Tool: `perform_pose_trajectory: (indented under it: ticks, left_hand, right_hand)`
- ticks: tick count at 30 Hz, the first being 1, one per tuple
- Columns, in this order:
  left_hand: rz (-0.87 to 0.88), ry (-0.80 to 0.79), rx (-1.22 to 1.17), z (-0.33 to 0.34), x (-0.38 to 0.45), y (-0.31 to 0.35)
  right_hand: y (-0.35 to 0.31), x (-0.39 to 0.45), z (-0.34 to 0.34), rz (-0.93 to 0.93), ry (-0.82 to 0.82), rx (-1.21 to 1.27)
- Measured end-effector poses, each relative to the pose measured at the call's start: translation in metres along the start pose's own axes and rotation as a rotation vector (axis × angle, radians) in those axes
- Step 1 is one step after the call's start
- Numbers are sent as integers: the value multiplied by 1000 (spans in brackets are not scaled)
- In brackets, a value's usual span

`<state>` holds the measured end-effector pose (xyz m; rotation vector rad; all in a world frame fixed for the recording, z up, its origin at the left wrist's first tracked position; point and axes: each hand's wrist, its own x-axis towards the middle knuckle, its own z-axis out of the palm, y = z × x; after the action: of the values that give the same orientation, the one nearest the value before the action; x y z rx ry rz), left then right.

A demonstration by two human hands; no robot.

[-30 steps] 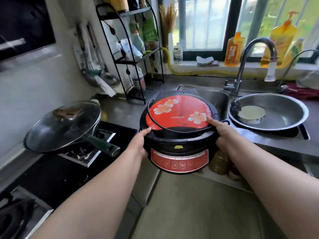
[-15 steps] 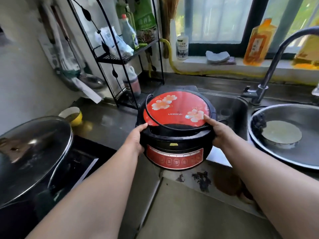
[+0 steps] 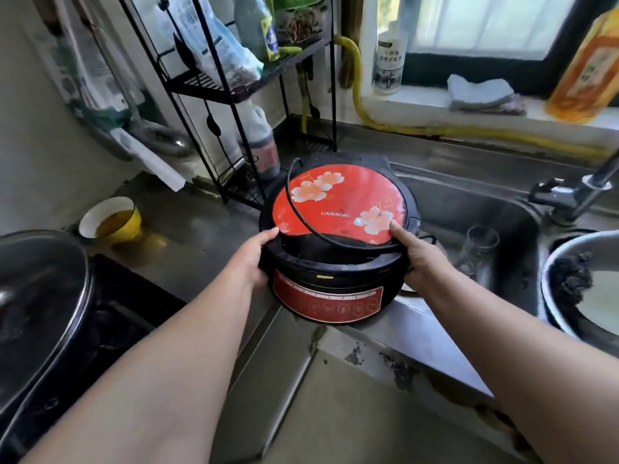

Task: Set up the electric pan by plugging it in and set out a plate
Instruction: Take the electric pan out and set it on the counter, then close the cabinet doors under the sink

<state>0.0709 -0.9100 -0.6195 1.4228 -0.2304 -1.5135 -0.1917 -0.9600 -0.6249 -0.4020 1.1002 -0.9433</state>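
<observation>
The electric pan (image 3: pixel 338 209) is black with a red flowered lid and a red control panel on its front. I hold it over the front edge of the steel counter (image 3: pixel 187 236), beside the sink. My left hand (image 3: pixel 256 259) grips its left side and my right hand (image 3: pixel 417 259) grips its right side, thumb on the lid. Its black power cord (image 3: pixel 301 222) lies in a loop across the lid; the plug is hidden. I see no plate.
A black wire rack (image 3: pixel 234 92) with bottles and bags stands behind the pan. A yellow bowl (image 3: pixel 112 219) sits at the left. A lidded wok (image 3: pixel 37 289) covers the stove at the far left. The sink (image 3: pixel 475 209) holds a glass; a metal basin (image 3: pixel 569 283) sits at the right.
I have carried the pan to the left and closer to the counter beside the rack. The view has swung left, so the wok and basin slid toward the frame's edges.
</observation>
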Motion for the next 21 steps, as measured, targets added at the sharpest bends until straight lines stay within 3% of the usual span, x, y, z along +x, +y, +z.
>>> perform_pose_trajectory:
  ticks: [6, 12, 17, 21]
  left_hand:
    - [-19, 11, 92, -3, 9, 6]
    - [17, 157, 227, 3, -6, 9]
    - [96, 433, 170, 0, -42, -6]
    - [293, 591, 264, -12, -80, -50]
  right_hand:
    - [-5, 12, 2, -59, 6, -85]
    - [-5, -2, 8, -68, 5, -218]
    - [0, -31, 17, -72, 71, -295]
    - [8, -65, 21, -52, 183, -374]
